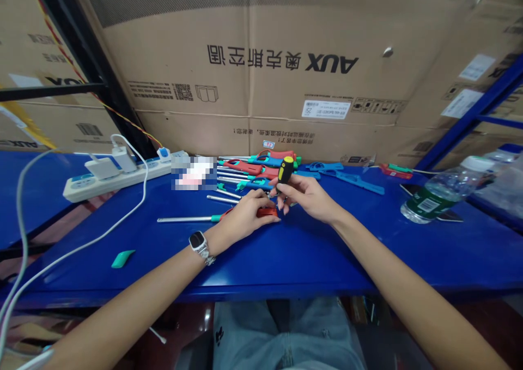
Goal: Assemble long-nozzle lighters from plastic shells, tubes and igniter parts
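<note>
My left hand [249, 214] is closed over the red handle of a long-nosed lighter [188, 219], whose metal tube points left along the blue table. In my right hand [308, 195] is a screwdriver with a yellow and black handle [285, 169], held upright just right of the left hand. The screwdriver's lower end is hidden by my fingers. Behind both hands lies a pile of similar lighters [245, 168] with red, blue and green handles. A loose green plastic piece [122, 259] rests on the table to the left.
A white power strip [118, 174] with plugs and a trailing cable lies at the left. Blue plastic parts [347, 176] lie right of the pile. A water bottle [433, 198] leans at the right, over a dark flat object. Large cardboard boxes [265, 86] stand behind the table.
</note>
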`<control>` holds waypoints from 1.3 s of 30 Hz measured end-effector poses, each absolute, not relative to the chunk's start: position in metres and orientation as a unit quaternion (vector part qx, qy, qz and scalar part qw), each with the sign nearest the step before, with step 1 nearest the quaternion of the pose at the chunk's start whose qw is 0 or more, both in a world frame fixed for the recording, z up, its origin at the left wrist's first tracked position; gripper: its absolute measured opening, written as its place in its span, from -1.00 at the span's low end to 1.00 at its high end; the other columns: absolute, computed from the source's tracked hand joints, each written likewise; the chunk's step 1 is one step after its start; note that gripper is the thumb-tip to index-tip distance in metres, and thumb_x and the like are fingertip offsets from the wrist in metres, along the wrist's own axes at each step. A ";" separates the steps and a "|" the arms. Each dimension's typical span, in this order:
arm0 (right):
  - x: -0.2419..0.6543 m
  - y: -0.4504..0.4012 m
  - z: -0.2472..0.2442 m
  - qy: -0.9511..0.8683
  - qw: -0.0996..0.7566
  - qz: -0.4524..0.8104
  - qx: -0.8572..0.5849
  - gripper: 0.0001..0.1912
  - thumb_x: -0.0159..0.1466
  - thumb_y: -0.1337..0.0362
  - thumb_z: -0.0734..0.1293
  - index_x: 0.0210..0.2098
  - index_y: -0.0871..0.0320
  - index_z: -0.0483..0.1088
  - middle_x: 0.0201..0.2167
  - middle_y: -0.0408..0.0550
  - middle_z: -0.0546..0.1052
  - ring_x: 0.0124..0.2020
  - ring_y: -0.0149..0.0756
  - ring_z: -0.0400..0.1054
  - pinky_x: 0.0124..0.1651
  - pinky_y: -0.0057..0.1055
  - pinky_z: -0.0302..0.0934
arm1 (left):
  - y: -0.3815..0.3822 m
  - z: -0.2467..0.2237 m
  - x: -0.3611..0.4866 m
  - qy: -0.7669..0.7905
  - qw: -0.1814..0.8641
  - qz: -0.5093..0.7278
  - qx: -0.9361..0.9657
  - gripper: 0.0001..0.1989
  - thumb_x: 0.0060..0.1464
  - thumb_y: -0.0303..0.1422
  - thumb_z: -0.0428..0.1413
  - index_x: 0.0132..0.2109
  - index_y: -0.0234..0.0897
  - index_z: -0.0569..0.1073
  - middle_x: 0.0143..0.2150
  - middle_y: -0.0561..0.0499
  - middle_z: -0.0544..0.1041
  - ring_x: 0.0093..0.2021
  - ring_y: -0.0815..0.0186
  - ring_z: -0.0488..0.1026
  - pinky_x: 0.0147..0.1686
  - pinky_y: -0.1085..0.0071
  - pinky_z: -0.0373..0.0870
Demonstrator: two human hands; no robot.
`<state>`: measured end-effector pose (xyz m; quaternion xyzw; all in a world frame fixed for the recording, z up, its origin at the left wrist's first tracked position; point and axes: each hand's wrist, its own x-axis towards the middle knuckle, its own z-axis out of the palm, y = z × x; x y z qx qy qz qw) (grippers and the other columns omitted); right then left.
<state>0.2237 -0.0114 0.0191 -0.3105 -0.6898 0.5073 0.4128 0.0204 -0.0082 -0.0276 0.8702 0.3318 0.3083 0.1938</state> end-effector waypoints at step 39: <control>0.207 -0.006 0.015 -0.662 0.456 0.491 -0.336 -0.54 0.01 -0.04 0.61 -0.46 0.09 0.35 -0.62 -0.25 0.44 -0.60 -0.38 0.34 -0.50 -0.37 0.27 | -0.010 -0.030 0.019 0.335 0.185 0.317 0.868 -0.77 0.21 -0.25 0.29 -0.02 -0.20 0.61 0.04 -0.13 0.53 0.09 0.05 0.47 0.15 0.04 0.47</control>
